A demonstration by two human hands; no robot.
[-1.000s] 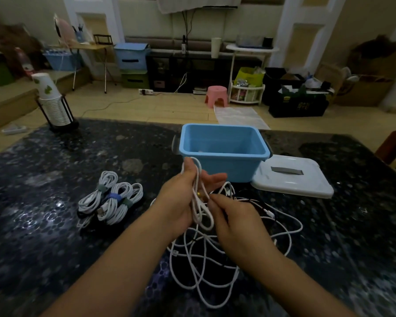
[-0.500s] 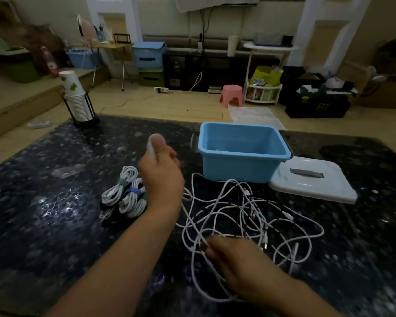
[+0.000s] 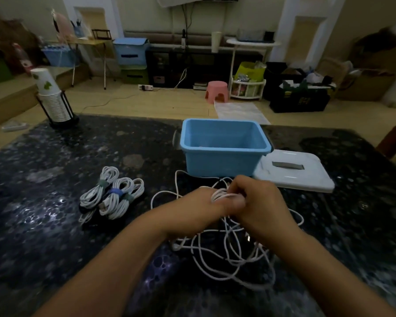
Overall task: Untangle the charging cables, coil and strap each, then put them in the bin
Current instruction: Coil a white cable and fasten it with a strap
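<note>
A tangle of white charging cables (image 3: 229, 255) lies on the dark table in front of me. My left hand (image 3: 192, 209) holds a small bunch of white cable loops (image 3: 220, 195), and my right hand (image 3: 258, 202) pinches the same bunch from the right. Both hands meet just before the open blue bin (image 3: 222, 161). To the left lie three coiled white cables (image 3: 112, 197), each bound with a strap.
The bin's white lid (image 3: 306, 177) lies flat to the right of the bin. A stack of paper cups in a black holder (image 3: 53, 99) stands at the table's far left corner. The table's far edge (image 3: 128, 117) runs behind the bin.
My left hand, raised and to the left half a second ago, has come back down to the middle. My right hand rose from the pile, and both now hold one bunch of loops.
</note>
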